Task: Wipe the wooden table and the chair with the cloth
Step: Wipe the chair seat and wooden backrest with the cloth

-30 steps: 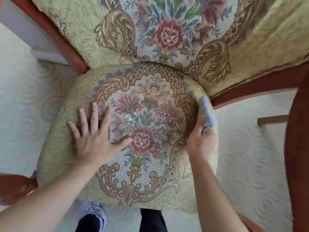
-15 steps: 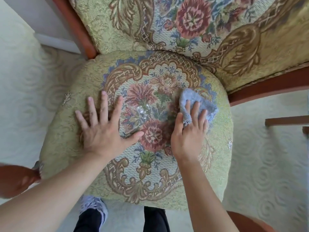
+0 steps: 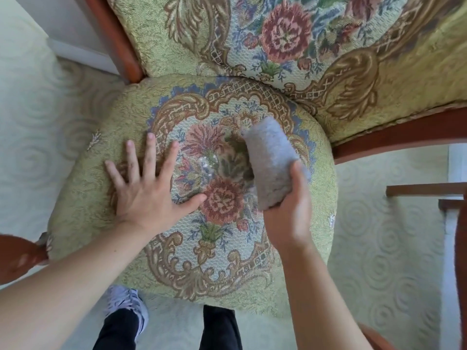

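Note:
A chair with a round floral seat (image 3: 106, 223) and a matching padded back (image 3: 189, 34) fills the view. My left hand (image 3: 149, 193) lies flat on the left half of the seat, fingers spread and straight. My right hand (image 3: 290, 213) grips the lower end of a folded grey cloth (image 3: 267, 160). The cloth stands lifted above the right middle of the seat, its free end pointing away from me. A small shiny spot (image 3: 207, 162) shows on the fabric between my hands.
The chair's red-brown wooden frame (image 3: 394, 137) runs along the right, and an armrest end (image 3: 17, 251) sticks in at the lower left. Wooden rails of other furniture (image 3: 427, 190) stand at the right edge. Pale patterned carpet (image 3: 379, 248) surrounds the chair. My feet (image 3: 126, 306) are below the seat.
My right hand swept the cloth from the seat's right edge toward the middle, then raised it off the fabric. My left hand stayed flat on the seat.

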Tool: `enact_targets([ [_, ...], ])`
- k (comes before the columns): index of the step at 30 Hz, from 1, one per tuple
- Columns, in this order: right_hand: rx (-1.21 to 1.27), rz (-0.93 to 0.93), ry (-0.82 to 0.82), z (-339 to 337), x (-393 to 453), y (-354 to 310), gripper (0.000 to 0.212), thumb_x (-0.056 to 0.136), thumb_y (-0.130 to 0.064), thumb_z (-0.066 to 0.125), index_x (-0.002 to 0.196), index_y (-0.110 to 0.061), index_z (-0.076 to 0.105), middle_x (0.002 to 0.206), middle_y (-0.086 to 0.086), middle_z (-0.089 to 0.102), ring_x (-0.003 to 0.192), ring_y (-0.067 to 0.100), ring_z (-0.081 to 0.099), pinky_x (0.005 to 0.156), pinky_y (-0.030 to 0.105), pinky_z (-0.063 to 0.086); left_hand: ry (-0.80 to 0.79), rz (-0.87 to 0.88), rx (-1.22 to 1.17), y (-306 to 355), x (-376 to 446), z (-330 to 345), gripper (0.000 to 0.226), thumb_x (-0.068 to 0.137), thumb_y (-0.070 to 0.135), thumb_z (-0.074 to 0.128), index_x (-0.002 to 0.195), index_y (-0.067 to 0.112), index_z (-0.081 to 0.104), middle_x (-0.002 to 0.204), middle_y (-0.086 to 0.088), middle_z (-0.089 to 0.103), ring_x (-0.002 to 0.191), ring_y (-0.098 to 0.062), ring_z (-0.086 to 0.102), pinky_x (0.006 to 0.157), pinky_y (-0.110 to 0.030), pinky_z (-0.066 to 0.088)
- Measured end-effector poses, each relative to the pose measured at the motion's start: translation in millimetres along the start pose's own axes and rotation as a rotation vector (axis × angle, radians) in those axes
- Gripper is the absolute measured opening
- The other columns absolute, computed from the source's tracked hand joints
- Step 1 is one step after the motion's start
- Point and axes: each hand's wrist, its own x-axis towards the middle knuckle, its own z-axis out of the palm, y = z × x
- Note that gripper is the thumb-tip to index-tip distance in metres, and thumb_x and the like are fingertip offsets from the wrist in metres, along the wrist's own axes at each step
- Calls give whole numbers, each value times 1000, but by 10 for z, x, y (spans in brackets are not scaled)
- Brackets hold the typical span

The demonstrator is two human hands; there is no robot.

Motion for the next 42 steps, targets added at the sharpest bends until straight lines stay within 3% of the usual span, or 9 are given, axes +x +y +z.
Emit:
enact_targets([
  [8, -509, -359, 443, -5, 401, -286, 41, 100, -44, 42, 92, -15, 70, 85, -20, 75, 81, -9, 67, 71, 19, 54, 2, 15, 2, -14, -13, -14, 115, 71, 101, 12, 158, 33, -19, 167, -10, -21, 152, -44, -12, 113, -77, 5],
  [9, -684, -348, 389, 68, 443, -181, 48, 103, -44, 38, 99, -9, 70, 107, 8, 60, 90, -5, 68, 80, 26, 54, 6, 20, 2, -19, -15, -10, 115, 71, 101, 13, 159, 33, -18, 167, -10, -20, 152, -44, -12, 113, -77, 5],
  [10, -876, -311, 312, 139, 475, -52, 52, 106, -46, 31, 121, -12, 67, 103, -28, 52, 111, 3, 64, 100, 32, 48, 11, 25, 4, -23, -21, -2, 116, 71, 101, 14, 159, 32, -17, 167, -11, -19, 152, -44, -11, 113, -77, 6],
  [13, -1229, -327, 97, 331, 533, 236, 57, 107, -48, 20, 156, -19, 24, 164, 2, 22, 151, 18, 9, 119, 32, 1, 24, 38, -2, -28, -35, 26, 116, 72, 100, 17, 160, 30, -13, 168, -12, -15, 152, -45, -8, 112, -78, 8],
  [22, -1440, -550, -535, 212, 213, 441, 52, 108, -40, 24, 152, -17, 36, 164, -2, 21, 153, 8, 2, 124, 25, -5, 8, 15, 13, -19, -78, 8, 117, 71, 100, 11, 160, 28, -15, 168, -10, -18, 153, -42, -12, 114, -75, 4],
  [28, -1413, -511, -529, -171, -277, 496, 53, 107, -44, 21, 140, -15, 51, 159, -6, 30, 152, 4, 9, 126, 35, 8, -3, 56, 42, -66, -177, 9, 118, 72, 99, 12, 161, 25, -13, 167, -12, -19, 153, -42, -11, 114, -76, 6],
  [34, -747, -29, -153, -338, -667, 365, 81, 96, -71, 28, 124, -4, 64, 125, 19, 67, 89, 9, 66, 84, 38, 58, 25, 81, 40, -91, -238, 57, 117, 74, 98, 15, 162, 24, -7, 168, -13, -14, 153, -42, -8, 114, -76, 6],
  [37, -112, -5, 90, -277, -507, 104, 44, 100, -45, 41, 112, -22, 76, 116, 0, 75, 110, 12, 69, 84, 26, 57, 26, 87, 43, -97, -237, 69, 118, 74, 99, 16, 162, 23, -7, 168, -14, -14, 153, -43, -8, 113, -76, 5],
  [42, -284, -269, 617, -168, -144, -219, 29, 102, -41, 46, 83, -26, 61, 74, -17, 72, 73, -13, 66, 67, 13, 49, 21, 105, 78, -111, -269, 74, 121, 73, 100, 15, 162, 21, -8, 168, -15, -15, 153, -43, -9, 114, -76, 5],
])
